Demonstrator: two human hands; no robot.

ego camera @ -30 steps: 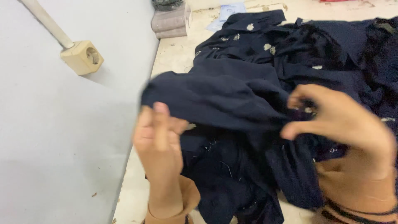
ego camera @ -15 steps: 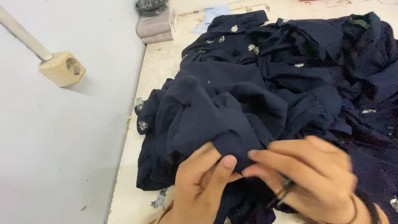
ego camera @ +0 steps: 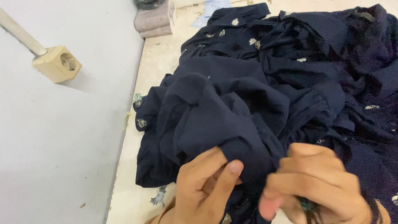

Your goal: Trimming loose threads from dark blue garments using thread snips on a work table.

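Right at the near edge, your left hand (ego camera: 205, 186) pinches a fold of the dark blue cloth (ego camera: 232, 120), and your right hand (ego camera: 315, 186) curls shut on it alongside. The cloth heaps across the pale table (ego camera: 157, 62). Beyond, a socket (ego camera: 58, 63) sits on the grey wall (ego camera: 54, 141).

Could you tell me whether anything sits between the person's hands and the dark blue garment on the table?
Nothing visible does. The left hand already pinches a fold of the dark blue garment between thumb and fingers, and the right hand presses on the cloth beside it. The wall socket and the grey folded cloth lie well away from both.
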